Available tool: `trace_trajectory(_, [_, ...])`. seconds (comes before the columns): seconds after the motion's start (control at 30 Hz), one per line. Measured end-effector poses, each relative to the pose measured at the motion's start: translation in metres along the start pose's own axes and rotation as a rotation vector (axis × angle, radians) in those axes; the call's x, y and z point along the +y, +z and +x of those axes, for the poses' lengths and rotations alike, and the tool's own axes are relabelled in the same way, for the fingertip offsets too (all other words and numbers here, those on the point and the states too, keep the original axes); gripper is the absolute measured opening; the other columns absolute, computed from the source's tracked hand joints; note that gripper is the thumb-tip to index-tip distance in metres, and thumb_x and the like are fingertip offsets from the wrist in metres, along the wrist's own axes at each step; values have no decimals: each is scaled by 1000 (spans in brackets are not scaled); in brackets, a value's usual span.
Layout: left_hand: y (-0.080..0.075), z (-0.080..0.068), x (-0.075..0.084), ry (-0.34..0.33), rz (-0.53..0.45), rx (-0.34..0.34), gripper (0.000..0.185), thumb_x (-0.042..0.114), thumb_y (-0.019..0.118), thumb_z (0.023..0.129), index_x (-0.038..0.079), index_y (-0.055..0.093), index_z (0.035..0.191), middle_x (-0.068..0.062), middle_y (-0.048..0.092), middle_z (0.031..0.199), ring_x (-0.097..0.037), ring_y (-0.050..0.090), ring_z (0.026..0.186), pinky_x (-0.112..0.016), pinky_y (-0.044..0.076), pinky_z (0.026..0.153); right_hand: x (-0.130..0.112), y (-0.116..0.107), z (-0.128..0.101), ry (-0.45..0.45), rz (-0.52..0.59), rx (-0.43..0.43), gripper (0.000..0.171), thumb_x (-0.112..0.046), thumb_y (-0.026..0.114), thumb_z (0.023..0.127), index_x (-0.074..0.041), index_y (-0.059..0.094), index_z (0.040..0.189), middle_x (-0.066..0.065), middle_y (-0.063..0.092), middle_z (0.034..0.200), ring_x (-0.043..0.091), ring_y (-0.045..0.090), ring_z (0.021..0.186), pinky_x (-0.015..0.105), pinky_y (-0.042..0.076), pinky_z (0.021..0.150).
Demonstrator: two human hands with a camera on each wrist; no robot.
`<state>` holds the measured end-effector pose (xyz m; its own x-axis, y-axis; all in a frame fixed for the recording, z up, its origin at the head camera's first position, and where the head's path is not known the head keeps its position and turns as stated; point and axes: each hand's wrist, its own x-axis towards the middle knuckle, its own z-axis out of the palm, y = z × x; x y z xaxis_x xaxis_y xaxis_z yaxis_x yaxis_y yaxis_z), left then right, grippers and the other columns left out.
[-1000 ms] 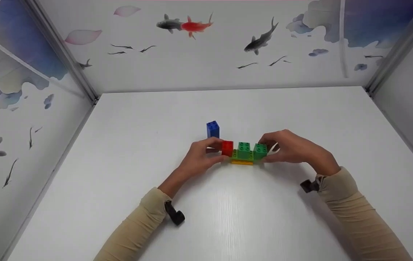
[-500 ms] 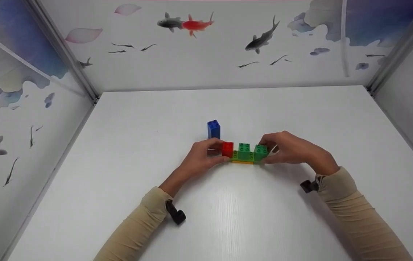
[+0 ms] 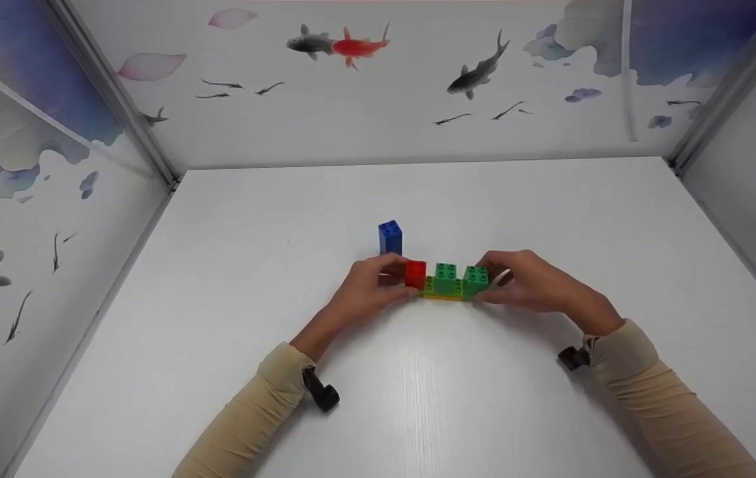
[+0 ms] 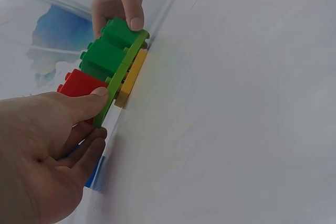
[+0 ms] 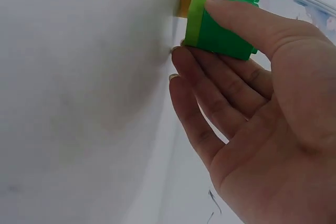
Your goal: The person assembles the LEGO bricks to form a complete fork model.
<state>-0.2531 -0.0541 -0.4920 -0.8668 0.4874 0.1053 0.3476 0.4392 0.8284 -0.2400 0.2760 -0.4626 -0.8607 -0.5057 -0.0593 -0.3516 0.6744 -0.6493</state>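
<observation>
A row of toy building bricks stands on the white table: a red brick (image 3: 416, 274), a middle green brick (image 3: 446, 277) and a right green brick (image 3: 476, 279) on a lime-green plate (image 4: 119, 81). Beneath the plate's middle sits a yellow brick (image 4: 131, 78). My left hand (image 3: 368, 289) pinches the row's left end, its thumb on the red brick and the plate's edge. At the other end my right hand (image 3: 532, 282) pinches the right green brick and plate, with the thumb (image 5: 247, 17) in front and fingers behind. Fingertips behind the bricks are partly hidden.
A tall blue brick (image 3: 390, 237) stands just behind my left hand, its lower part hidden. The white table (image 3: 417, 398) meets printed walls (image 3: 384, 99) at the back and sides. Black wrist cameras hang from both sleeves.
My right hand and wrist have shifted slightly toward me, still on the right end. The row has tipped a little, so less of the yellow brick shows. My left hand barely moves.
</observation>
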Motion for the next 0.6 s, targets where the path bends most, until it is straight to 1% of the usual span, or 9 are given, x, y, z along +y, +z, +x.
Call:
trace_trajectory(0.13, [1,-1,-2,5,-7,7,43,16,86,95,15,70,134,-3,76,134,-18,74,120,-34,60,108,2,4,-1,-11,4,28,34,-19,87,93,-14,71,123,3,79,117,20,73,110,43,64,98])
trace_trajectory(0.3, [2,-3,-4,-2,-41,11,42,18,86,94,15,71,133,-2,76,133,-16,75,119,-34,60,108,2,5,-1,-9,-18,35,35,-20,88,92,-14,71,123,3,78,117,20,73,109,43,64,97])
trace_trajectory(0.43, [1,-4,-3,-14,-67,13,40,18,87,94,16,72,131,-1,77,131,-15,75,118,-33,60,107,-1,4,-1,-22,-15,35,34,-18,88,92,-13,73,123,4,79,116,22,73,108,44,64,97])
trace_trajectory(0.6, [-1,-3,0,-22,-72,1,37,16,86,94,15,74,130,-2,77,129,-15,76,116,-33,61,106,-4,2,-1,-20,-36,36,34,-16,87,92,-12,75,123,3,79,113,20,74,105,45,64,96])
